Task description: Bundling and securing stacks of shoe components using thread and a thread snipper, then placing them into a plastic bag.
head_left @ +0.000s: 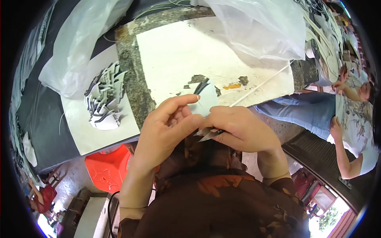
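Note:
My right hand (242, 127) is closed around a pair of scissors (210, 135), whose pointed silver blade sticks out toward the left, under my fingers. Just beyond its knuckles is a pale, light-blue piece (208, 102) with several narrow black strips (201, 85) at its far end. My left hand (168, 123) is beside that piece, index finger and thumb apart and the other fingers curled in. A fine white thread (199, 102) shows at the left index fingertip. The thumb tip comes close to my right fingers. Where the pale piece is gripped is hidden.
A pile of small grey, white and black cut pieces (105, 99) lies on white board at left. Clear plastic bags (262, 27) cover the far side. A thin white strip (262, 84) crosses the worn board (170, 51). A red stool (106, 168) stands below; another person (353, 123) is at right.

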{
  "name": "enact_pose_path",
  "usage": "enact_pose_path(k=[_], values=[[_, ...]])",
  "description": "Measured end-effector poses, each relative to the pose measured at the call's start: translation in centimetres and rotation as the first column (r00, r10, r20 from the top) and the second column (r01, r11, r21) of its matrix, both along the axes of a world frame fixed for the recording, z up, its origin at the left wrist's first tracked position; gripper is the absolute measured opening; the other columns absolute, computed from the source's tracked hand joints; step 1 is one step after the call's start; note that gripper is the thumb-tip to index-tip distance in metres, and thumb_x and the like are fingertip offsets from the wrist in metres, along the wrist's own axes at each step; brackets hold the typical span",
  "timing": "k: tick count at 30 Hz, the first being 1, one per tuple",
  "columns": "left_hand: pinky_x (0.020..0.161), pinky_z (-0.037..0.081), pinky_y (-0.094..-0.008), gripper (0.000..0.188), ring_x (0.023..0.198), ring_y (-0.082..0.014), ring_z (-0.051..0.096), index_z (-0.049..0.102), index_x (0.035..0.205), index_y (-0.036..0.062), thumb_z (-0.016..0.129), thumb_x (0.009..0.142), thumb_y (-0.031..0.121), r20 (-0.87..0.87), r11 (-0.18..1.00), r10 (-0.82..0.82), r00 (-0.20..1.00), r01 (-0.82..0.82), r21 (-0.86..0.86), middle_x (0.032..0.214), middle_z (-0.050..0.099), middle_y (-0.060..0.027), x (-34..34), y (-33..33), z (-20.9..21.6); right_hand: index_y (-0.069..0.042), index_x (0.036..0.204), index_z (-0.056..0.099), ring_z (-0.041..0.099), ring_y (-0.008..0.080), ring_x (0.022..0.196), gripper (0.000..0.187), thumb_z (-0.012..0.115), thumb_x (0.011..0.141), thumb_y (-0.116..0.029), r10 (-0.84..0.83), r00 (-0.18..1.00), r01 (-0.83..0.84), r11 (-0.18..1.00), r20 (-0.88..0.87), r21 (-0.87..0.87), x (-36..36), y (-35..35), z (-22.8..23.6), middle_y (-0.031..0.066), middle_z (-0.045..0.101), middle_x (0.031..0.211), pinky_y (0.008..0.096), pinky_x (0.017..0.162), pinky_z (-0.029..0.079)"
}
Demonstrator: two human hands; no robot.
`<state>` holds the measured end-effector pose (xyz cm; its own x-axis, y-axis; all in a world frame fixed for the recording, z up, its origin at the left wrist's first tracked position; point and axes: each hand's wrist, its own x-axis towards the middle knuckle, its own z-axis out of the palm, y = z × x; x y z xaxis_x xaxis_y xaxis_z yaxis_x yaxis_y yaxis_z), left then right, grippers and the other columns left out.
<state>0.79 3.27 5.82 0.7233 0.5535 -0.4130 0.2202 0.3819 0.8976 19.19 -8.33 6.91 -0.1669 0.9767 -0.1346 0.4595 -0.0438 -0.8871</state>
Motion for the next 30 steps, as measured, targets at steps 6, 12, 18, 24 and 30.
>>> enact_pose_path(k=[6, 12, 18, 24, 30], values=[[0.065, 0.042, -0.0168, 0.014, 0.072, -0.0017, 0.054, 0.063, 0.105, 0.0024, 0.067, 0.094, 0.009, -0.015, 0.940, 0.015, 1.000, -0.019, -0.342, 0.081, 0.061, 0.0036, 1.2, -1.1, -1.4, -0.007, 0.103, 0.062, 0.063, 0.0306, 0.081, 0.027, 0.068, 0.077, -0.004, 0.007, 1.000, -0.008, 0.999, -0.010, -0.038, 0.1, -1.3, -0.7, 0.0085, 0.061, 0.088, 0.0385, 0.070, 0.051], [0.071, 0.045, -0.0178, 0.027, 0.080, -0.0039, 0.057, 0.057, 0.119, 0.0023, 0.063, 0.093, 0.002, 0.079, 0.910, 0.139, 0.987, -0.096, -0.404, 0.088, 0.059, 0.0014, 0.2, -2.6, -2.7, -0.006, 0.104, 0.061, 0.065, 0.0293, 0.083, 0.028, 0.069, 0.077, -0.001, -0.130, 0.974, 0.117, 0.990, -0.183, -0.081, -0.4, -1.8, -1.5, 0.0085, 0.064, 0.093, 0.0373, 0.071, 0.051], [0.075, 0.046, -0.0187, 0.045, 0.087, -0.0058, 0.057, 0.051, 0.136, 0.0025, 0.060, 0.092, -0.004, 0.091, 0.921, 0.048, 0.995, -0.009, -0.389, 0.097, 0.056, -0.0005, 0.1, -1.4, -1.8, -0.006, 0.108, 0.059, 0.064, 0.0295, 0.081, 0.032, 0.068, 0.078, 0.000, -0.060, 0.989, 0.053, 0.997, -0.138, -0.056, -0.2, -1.9, -2.2, 0.0088, 0.064, 0.093, 0.0367, 0.070, 0.051], [0.070, 0.045, -0.0180, 0.025, 0.080, -0.0044, 0.057, 0.061, 0.117, 0.0022, 0.065, 0.092, 0.001, 0.036, 0.871, 0.002, 0.999, 0.016, -0.490, 0.091, 0.061, 0.0008, 0.3, -0.4, -2.7, -0.006, 0.109, 0.059, 0.065, 0.0291, 0.081, 0.034, 0.067, 0.077, 0.001, -0.029, 0.988, 0.019, 0.998, -0.152, -0.068, 0.1, -1.5, -1.8, 0.0093, 0.063, 0.091, 0.0367, 0.070, 0.051], [0.062, 0.043, -0.0170, 0.008, 0.068, -0.0026, 0.056, 0.064, 0.098, 0.0021, 0.069, 0.092, 0.005, -0.001, 0.938, 0.045, 0.999, -0.042, -0.343, 0.082, 0.063, 0.0027, -0.4, -1.5, -2.8, -0.005, 0.108, 0.060, 0.062, 0.0142, 0.078, 0.022, 0.066, 0.087, 0.000, -0.260, 0.914, 0.180, 0.948, -0.313, -0.261, -0.6, -1.4, -1.2, 0.0039, 0.064, 0.092, 0.0276, 0.069, 0.049]])
